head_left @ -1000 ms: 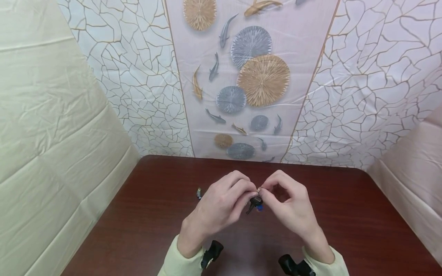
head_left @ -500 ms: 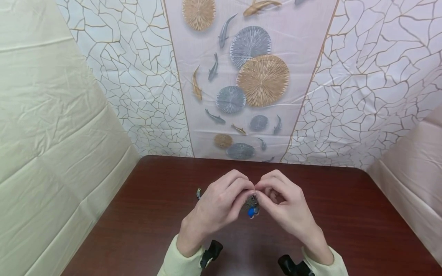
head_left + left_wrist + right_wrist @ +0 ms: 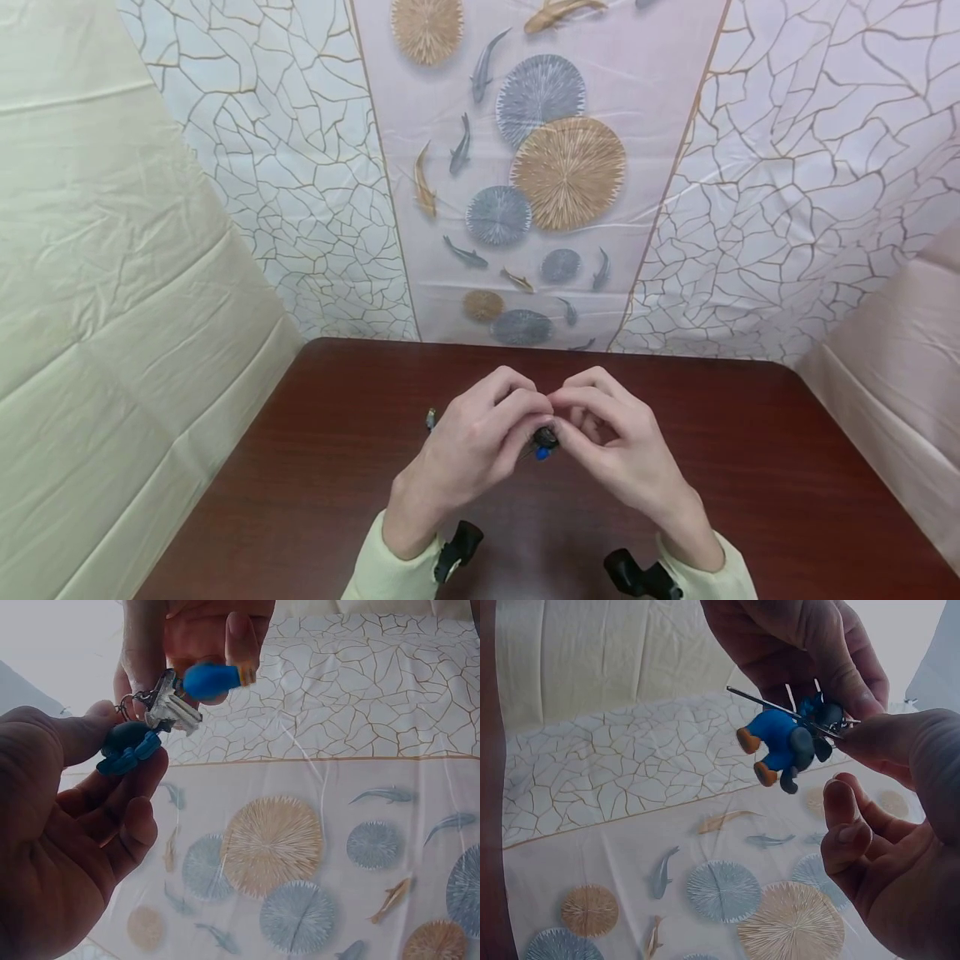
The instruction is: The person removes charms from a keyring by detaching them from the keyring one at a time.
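Observation:
Both hands meet over the table, fingertips close together around a keychain with a small figurine. In the head view, the left hand [image 3: 472, 450] pinches it from the left and the right hand [image 3: 626, 437] from the right. Only a dark part [image 3: 545, 437] and a bit of blue show between them. The right wrist view shows the figurine [image 3: 776, 742], blue-clothed with orange shoes and dark limbs, beside a thin metal piece [image 3: 761, 701]. In the left wrist view, silvery metal pieces [image 3: 176, 711] and a small ring [image 3: 127, 705] sit by the fingertips; what each hand pinches is partly hidden.
A small metallic-looking object [image 3: 431, 419] lies on the dark red-brown table [image 3: 300, 500], left of the left hand. Behind the table hangs a patterned cloth [image 3: 525, 275] with fish and round motifs. Plain cloth [image 3: 150, 333] drapes the left side. Black wrist cameras [image 3: 459, 550] are strapped to both wrists.
The right hand has shifted slightly left, so the fingertips now nearly meet. The keychain has turned between the fingers; the blue part swung into fuller view, then became partly covered again.

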Action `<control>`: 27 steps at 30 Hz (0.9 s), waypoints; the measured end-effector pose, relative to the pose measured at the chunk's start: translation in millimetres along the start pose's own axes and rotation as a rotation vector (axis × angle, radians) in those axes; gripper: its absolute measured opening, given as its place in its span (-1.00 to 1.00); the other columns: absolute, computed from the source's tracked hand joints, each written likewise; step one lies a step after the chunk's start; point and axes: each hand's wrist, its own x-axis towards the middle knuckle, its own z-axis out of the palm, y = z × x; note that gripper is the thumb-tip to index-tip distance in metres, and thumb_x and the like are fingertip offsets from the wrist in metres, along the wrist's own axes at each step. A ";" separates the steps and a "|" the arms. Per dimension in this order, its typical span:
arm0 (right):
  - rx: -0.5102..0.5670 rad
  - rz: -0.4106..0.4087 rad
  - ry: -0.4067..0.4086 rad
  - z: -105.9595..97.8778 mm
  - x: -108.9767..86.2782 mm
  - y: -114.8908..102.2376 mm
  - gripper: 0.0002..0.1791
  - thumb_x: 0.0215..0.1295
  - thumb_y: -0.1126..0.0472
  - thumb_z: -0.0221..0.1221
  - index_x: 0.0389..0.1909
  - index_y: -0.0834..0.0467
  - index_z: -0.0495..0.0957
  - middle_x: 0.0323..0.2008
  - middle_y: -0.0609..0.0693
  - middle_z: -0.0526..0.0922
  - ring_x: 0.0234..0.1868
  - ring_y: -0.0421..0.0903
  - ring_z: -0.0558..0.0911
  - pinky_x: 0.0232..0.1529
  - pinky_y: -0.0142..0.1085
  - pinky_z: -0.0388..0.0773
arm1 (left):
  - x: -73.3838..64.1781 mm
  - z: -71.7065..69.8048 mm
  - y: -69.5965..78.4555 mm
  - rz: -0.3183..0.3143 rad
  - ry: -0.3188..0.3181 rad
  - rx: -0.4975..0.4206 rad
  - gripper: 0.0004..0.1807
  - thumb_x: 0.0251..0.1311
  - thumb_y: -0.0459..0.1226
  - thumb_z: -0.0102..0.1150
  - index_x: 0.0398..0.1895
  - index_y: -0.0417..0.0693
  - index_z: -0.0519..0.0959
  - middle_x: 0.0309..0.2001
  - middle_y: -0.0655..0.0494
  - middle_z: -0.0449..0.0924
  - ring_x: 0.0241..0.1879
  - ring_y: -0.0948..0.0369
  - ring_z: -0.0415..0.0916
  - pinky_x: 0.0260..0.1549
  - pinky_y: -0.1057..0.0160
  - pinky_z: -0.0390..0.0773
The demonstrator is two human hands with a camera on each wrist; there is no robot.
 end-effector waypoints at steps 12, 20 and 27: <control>0.032 -0.015 -0.070 -3.1 -0.1 0.7 -0.53 -0.14 0.63 0.30 -0.19 0.15 0.60 -0.28 0.02 0.51 -0.50 -0.29 0.37 -0.60 -0.49 0.28 | 0.0 -0.9 5.4 0.024 -0.025 0.123 -0.96 0.25 -0.29 0.27 -0.27 -0.01 0.61 -0.30 0.13 0.49 -0.33 0.27 0.47 -0.25 0.44 0.52; 0.055 -0.035 -0.060 -2.6 0.0 2.9 -0.71 0.03 0.56 0.29 -0.32 0.15 0.59 -0.34 0.02 0.50 -0.40 -0.25 0.41 -0.56 -0.46 0.30 | 0.6 -3.4 12.5 0.006 -0.063 0.190 -0.86 0.22 -0.41 0.20 -0.28 0.04 0.58 -0.32 0.16 0.44 -0.33 0.28 0.42 -0.32 0.41 0.49; 0.080 -0.022 -0.007 -3.5 -3.8 3.3 -0.86 0.12 0.46 0.33 -0.36 0.19 0.65 -0.36 0.03 0.55 -0.46 -0.31 0.44 -0.60 -0.53 0.32 | 1.0 -4.1 11.4 0.018 -0.059 0.132 -0.90 0.24 -0.29 0.27 -0.20 0.00 0.61 -0.32 0.16 0.47 -0.35 0.30 0.44 -0.28 0.47 0.50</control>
